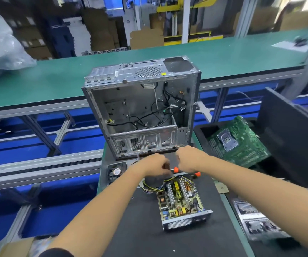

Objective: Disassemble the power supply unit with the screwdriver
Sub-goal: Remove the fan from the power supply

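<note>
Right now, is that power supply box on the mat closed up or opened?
Opened. The power supply unit has no top cover: its circuit board, coils and coloured wires lie bare, with only the vented end wall standing.

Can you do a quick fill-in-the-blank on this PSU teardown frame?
1. The power supply unit lies with its ____ off, circuit board exposed.
2. The screwdriver has an ____ handle.
3. The green motherboard lies to the ____ of the computer case.

Missing: cover; orange; right

Bare forearms, dark sleeve [56, 252] edge
</note>
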### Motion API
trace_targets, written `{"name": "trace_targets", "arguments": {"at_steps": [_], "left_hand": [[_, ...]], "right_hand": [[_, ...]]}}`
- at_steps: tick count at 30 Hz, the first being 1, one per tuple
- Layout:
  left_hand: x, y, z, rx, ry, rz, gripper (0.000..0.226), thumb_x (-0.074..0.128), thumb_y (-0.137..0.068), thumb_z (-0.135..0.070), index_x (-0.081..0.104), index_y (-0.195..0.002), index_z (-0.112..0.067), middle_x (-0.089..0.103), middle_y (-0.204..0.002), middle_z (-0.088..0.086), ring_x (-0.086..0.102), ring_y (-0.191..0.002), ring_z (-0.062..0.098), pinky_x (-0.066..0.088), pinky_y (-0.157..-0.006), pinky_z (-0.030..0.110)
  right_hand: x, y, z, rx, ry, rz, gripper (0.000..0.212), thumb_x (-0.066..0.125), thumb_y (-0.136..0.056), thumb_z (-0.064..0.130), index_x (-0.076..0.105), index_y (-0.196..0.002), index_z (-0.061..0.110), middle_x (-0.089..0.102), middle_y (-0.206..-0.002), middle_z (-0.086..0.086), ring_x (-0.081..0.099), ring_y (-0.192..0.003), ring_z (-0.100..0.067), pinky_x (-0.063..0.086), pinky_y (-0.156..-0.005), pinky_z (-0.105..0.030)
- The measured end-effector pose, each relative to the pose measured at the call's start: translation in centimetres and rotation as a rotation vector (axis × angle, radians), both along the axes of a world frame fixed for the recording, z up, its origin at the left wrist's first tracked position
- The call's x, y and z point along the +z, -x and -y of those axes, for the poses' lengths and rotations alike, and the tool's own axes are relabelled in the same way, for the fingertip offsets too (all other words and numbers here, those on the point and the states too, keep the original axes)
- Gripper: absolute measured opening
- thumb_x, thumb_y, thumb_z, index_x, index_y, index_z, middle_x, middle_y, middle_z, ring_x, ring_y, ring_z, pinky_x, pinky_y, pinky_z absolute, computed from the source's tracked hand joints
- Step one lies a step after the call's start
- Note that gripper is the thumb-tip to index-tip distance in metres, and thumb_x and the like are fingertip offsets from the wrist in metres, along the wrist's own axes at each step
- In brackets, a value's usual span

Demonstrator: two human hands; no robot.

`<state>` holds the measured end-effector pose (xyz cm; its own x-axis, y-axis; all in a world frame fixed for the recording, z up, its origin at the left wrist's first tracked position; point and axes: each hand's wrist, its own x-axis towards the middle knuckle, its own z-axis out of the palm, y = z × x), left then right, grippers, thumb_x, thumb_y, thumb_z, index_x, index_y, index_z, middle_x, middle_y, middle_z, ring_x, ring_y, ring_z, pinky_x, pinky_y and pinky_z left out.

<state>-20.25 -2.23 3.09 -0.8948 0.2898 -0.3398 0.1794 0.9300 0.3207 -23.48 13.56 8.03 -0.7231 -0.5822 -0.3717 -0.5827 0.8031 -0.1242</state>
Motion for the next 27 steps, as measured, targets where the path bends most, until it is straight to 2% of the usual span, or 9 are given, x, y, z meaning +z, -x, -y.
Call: {"name": "trace_targets", "arguments": {"at_steps": [4,10,13,15,17,18,19,21,27], "left_hand": [[-1.2,-0.3,-0.9,-0.017,-0.030,0.026,0.024,0.065,-0.087,-0.038,0.070,-0.093,-0.015,0.069,-0.094,0.001,0.059,-0.084,0.016,0.049,-0.077,0.035],[-1.4,-0.5,-1.2,0.009,-0.048,0.047,0.021,0.070,-0.084,-0.028,0.072,-0.100,-0.015,0.070,-0.100,0.001,0.060,-0.091,0.018,0.049,-0.085,0.038],[-1.5,-0.6,-1.1,0.041,-0.075,0.056,0.019,0.068,-0.086,-0.020,0.073,-0.103,-0.013,0.072,-0.100,0.002,0.062,-0.091,0.019,0.049,-0.085,0.035],[-1.6,-0.6,-1.1,0.066,-0.094,0.052,0.019,0.067,-0.086,-0.015,0.074,-0.103,-0.013,0.073,-0.099,0.002,0.063,-0.090,0.019,0.049,-0.084,0.033],[-1.8,-0.7,-1.2,0.083,-0.101,0.038,0.020,0.067,-0.086,-0.014,0.074,-0.105,-0.015,0.074,-0.100,0.002,0.063,-0.092,0.018,0.049,-0.085,0.032],[-1.9,-0.8,-1.2,0.092,-0.104,0.031,0.021,0.067,-0.086,-0.014,0.074,-0.106,-0.015,0.074,-0.102,0.001,0.063,-0.094,0.018,0.049,-0.087,0.033],[-2.1,-0.8,-1.1,0.101,-0.107,0.026,0.022,0.067,-0.087,-0.015,0.074,-0.107,-0.016,0.073,-0.104,0.001,0.063,-0.096,0.018,0.048,-0.089,0.033],[-2.2,-0.8,-1.0,0.111,-0.112,0.024,0.023,0.067,-0.087,-0.015,0.073,-0.108,-0.017,0.073,-0.107,0.000,0.062,-0.098,0.017,0.048,-0.091,0.035],[-2.2,-0.7,-1.2,0.095,-0.103,0.042,0.023,0.066,-0.087,-0.015,0.073,-0.109,-0.018,0.072,-0.108,-0.001,0.062,-0.097,0.017,0.048,-0.092,0.037]], "right_hand": [[-1.8,-1.4,-1.5,-0.052,-0.197,0.144,0.022,0.050,-0.088,0.021,0.055,-0.072,0.006,0.065,-0.063,-0.012,0.058,-0.045,-0.020,0.054,-0.054,-0.027],[-5.5,-3.1,-1.5,-0.144,-0.220,0.308,0.039,0.046,-0.091,0.039,0.059,-0.074,0.006,0.062,-0.058,-0.007,0.058,-0.045,-0.020,0.054,-0.062,-0.029],[-6.5,-3.4,-1.2,-0.152,-0.166,0.297,0.031,0.050,-0.090,0.031,0.051,-0.066,0.011,0.055,-0.059,-0.004,0.053,-0.049,-0.016,0.048,-0.055,-0.028],[-6.4,-3.5,-1.2,-0.174,-0.141,0.299,0.024,0.053,-0.090,0.024,0.060,-0.077,0.005,0.055,-0.067,-0.007,0.048,-0.055,-0.018,0.042,-0.055,-0.028],[-6.2,-3.6,-1.4,-0.163,-0.112,0.356,0.024,0.060,-0.089,0.017,0.065,-0.106,0.001,0.057,-0.073,-0.010,0.049,-0.063,-0.022,0.040,-0.060,-0.032],[-6.5,-3.7,-1.5,-0.184,-0.093,0.373,0.022,0.062,-0.087,0.014,0.065,-0.105,0.002,0.056,-0.071,-0.008,0.049,-0.063,-0.021,0.040,-0.057,-0.030],[-6.7,-3.7,-1.7,-0.220,-0.073,0.368,0.013,0.062,-0.085,0.014,0.065,-0.090,0.002,0.053,-0.065,-0.006,0.047,-0.057,-0.019,0.039,-0.051,-0.028],[-6.7,-4.1,-2.0,-0.217,-0.078,0.280,0.021,0.058,-0.082,0.014,0.051,-0.062,0.010,0.046,-0.056,-0.004,0.040,-0.048,-0.017,0.033,-0.044,-0.026],[-7.2,-4.3,-2.3,-0.282,0.036,0.293,0.026,0.056,-0.082,0.016,0.043,-0.059,0.015,0.045,-0.057,-0.002,0.039,-0.050,-0.018,0.033,-0.045,-0.027]]}}
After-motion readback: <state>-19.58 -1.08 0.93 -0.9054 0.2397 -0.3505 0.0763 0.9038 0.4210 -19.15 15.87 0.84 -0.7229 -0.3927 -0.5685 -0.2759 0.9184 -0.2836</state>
